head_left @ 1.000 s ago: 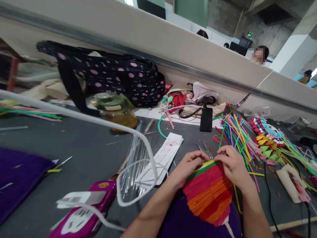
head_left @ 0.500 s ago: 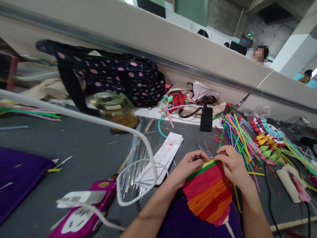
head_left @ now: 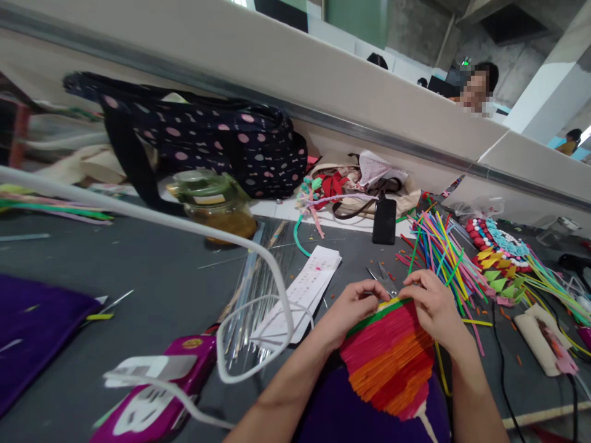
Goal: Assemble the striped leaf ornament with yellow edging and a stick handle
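You hold the striped fan (head_left: 388, 354) close in front of you, above the purple cloth (head_left: 360, 409), its pale stem pointing down. Your left hand (head_left: 348, 311) has its grip pinching the top edge, by the green and yellow strips; your right hand (head_left: 431, 307) has its grip pinching the same edge farther along. Just beyond, scissors (head_left: 386, 284) lie on the counter (head_left: 157, 264), with fuzzy coloured sticks (head_left: 436, 249) near your right hand and white papers (head_left: 311, 283) beyond your left forearm.

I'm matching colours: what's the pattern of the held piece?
The piece has pink, orange and red bands, with green and yellow along the top; head view.
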`<state>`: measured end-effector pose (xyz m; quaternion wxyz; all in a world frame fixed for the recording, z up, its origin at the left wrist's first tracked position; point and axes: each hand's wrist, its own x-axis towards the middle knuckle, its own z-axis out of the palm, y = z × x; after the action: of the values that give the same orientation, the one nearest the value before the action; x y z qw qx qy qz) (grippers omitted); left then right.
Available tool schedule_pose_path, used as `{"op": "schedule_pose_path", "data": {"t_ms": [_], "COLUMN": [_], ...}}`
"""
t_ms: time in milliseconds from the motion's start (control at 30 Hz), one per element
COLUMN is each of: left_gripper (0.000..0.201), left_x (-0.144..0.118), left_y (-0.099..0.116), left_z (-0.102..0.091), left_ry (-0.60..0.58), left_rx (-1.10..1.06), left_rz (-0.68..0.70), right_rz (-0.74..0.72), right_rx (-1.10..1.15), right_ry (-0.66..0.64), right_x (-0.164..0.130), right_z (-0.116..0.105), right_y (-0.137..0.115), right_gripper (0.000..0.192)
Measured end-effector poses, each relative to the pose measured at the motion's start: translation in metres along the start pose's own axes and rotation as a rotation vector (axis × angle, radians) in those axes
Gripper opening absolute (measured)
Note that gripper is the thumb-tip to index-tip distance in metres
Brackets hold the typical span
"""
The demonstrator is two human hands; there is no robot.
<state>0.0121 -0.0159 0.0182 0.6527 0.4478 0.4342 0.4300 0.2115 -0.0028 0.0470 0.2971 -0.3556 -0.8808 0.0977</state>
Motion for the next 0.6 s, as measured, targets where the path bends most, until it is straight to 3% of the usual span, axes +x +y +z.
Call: {"op": "schedule_pose_path", "data": {"t_ms": [233, 400, 600], "left_gripper": [0.018, 0.018, 0.017], "left_x": [0.000, 0.000, -0.001], "left_y": [0.000, 0.001, 0.002], "left_z": [0.000, 0.000, 0.001], "left_ry": [-0.004, 0.004, 0.007], "left_rx": [0.005, 0.020, 0.034], "left_rz": [-0.001, -0.002, -0.005], "right_rz": [0.078, 0.126, 0.098], "right_rx": [0.131, 0.137, 0.107], "right_ry": [0.060, 0.045, -0.005], "right_x": [-0.006, -0.009, -0.006], "right_z": [-0.015, -0.017, -0.014], "right_y": [0.006, 0.013, 0.012], "right_gripper": [0.025, 0.014, 0.013]}}
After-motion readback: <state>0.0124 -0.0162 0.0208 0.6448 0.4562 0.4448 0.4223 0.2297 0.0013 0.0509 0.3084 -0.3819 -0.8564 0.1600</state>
